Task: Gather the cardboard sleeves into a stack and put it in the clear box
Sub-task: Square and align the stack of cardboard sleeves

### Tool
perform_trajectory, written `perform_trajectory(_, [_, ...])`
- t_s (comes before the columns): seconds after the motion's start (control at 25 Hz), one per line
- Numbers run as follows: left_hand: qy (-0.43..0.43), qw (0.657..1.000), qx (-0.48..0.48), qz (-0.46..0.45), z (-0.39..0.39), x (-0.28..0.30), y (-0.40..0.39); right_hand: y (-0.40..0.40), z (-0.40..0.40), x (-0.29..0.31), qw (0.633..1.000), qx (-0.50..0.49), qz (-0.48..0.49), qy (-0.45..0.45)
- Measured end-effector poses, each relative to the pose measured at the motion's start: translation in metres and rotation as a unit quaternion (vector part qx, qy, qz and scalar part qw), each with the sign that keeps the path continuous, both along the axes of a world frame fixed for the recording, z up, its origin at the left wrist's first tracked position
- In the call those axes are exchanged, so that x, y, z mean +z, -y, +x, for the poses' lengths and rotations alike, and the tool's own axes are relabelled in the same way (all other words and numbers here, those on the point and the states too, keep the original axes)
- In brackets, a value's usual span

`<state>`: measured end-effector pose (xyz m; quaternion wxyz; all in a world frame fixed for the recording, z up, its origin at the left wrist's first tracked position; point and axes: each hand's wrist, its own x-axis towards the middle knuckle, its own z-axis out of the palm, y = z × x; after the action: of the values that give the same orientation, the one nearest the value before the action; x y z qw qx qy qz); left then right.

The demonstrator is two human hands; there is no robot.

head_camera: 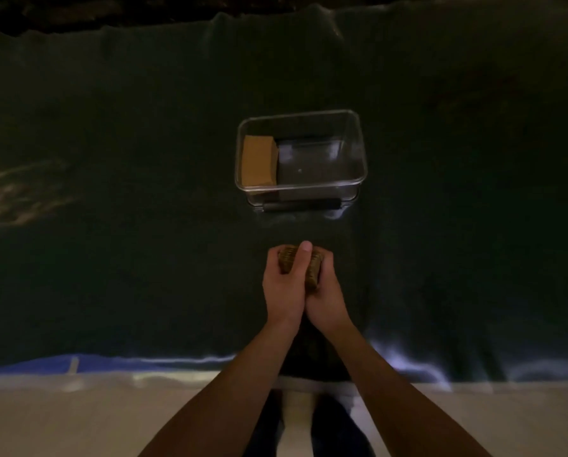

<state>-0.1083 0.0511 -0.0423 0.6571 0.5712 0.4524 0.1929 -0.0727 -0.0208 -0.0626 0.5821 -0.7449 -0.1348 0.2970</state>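
A stack of brown cardboard sleeves [313, 268] is clasped between both hands above the dark cloth, its layered edges showing between the fingers. My left hand [284, 282] wraps it from the left with the thumb laid across the top. My right hand [325, 291] presses against it from the right. Farther away stands the clear box [361, 153], a little beyond my fingertips. Another brown cardboard stack [258, 160] lies inside the box against its left wall; the rest of the box floor is bare.
A dark green cloth [111, 225] covers the table, with its near edge over a blue strip [45, 362] and a pale floor below. The box has a dark handle [300, 205] on its near side. The scene is dim.
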Motion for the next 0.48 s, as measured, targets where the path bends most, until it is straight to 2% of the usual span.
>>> perform_trajectory(0.08, [0.001, 1.0, -0.018, 0.001, -0.003, -0.007, -0.006, -0.005, -0.006, -0.009, 0.999, -0.038, -0.004, 0.002])
perform_trajectory(0.2, [0.006, 0.998, -0.036, -0.046, 0.002, -0.006, -0.008, -0.006, -0.008, -0.013, 0.997, -0.071, -0.003, -0.014])
perform_trajectory(0.48, [0.033, 0.995, -0.036, -0.092, -0.005, -0.007, -0.01, -0.006, -0.021, -0.016, 0.996, -0.086, 0.004, -0.005])
